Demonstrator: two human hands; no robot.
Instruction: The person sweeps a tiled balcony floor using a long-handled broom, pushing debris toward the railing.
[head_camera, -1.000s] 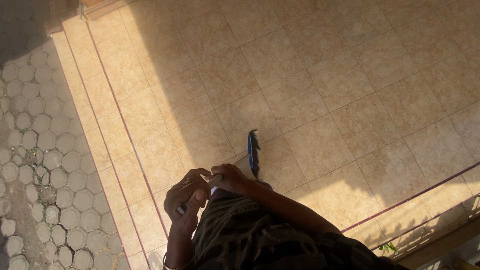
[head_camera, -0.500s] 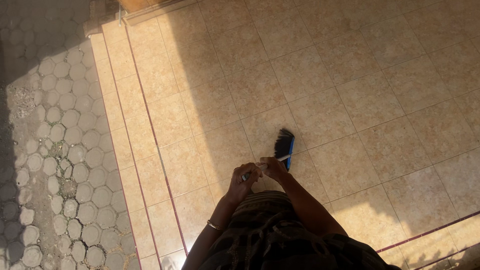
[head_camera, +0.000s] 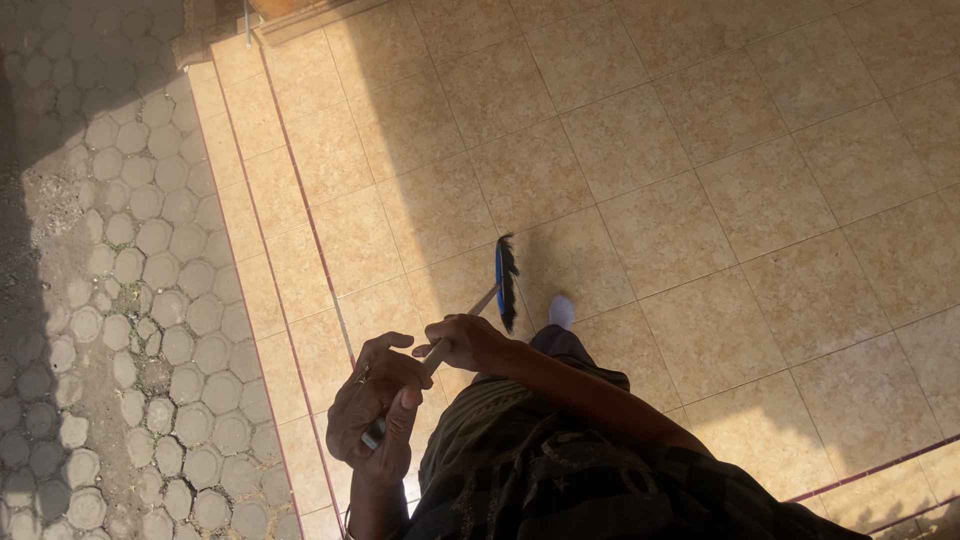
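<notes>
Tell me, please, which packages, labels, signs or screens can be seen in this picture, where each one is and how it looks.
None: no package, label, sign or screen is in view.
What is there: a broom with a blue head and dark bristles, on the beige tiled floor.
The left hand and right hand hold its pale handle.
Grey hexagonal paving lies at the left.

Broom head (head_camera: 505, 282): blue back, black bristles; handle (head_camera: 440, 350) pale grey. Floor tiles (head_camera: 700, 180) around broom head: mottled beige-tan, square grid, dark red border lines left. Paving (head_camera: 100, 250) beyond border: grey hexagonal stones. Garment (head_camera: 560, 470) below broom head: dark, patterned.
</notes>
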